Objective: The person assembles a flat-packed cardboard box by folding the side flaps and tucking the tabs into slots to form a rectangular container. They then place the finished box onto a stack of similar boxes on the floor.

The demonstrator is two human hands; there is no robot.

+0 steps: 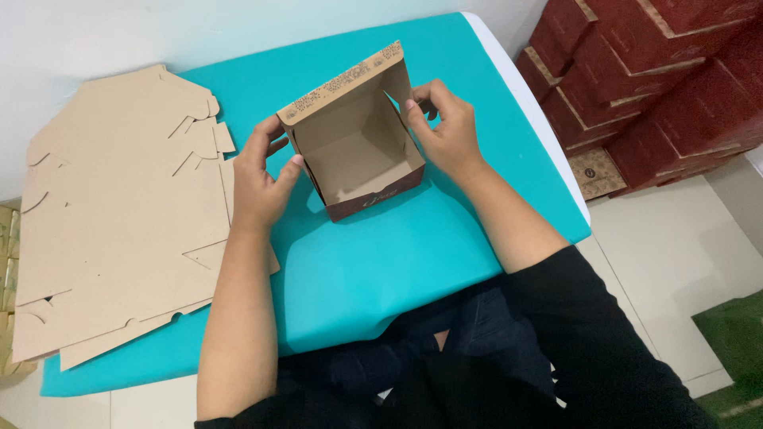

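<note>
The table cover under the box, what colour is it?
Teal, a plain blue-green table cover, seen in the head view.

This looks like a small packing or box-assembly workroom rather than a home kitchen or office. Left of the left hand (258,179) lies a pile of flat die-cut cardboard blanks (119,214), unfolded and stacked loosely. Between both hands stands one folded box (354,139), brown inside and dark red outside. Under the hands is a table with a turquoise cover (373,262). Beyond the right hand (445,131), against the white wall, finished dark red boxes (652,79) are stacked in rows on a pale tiled floor (675,254).
</note>
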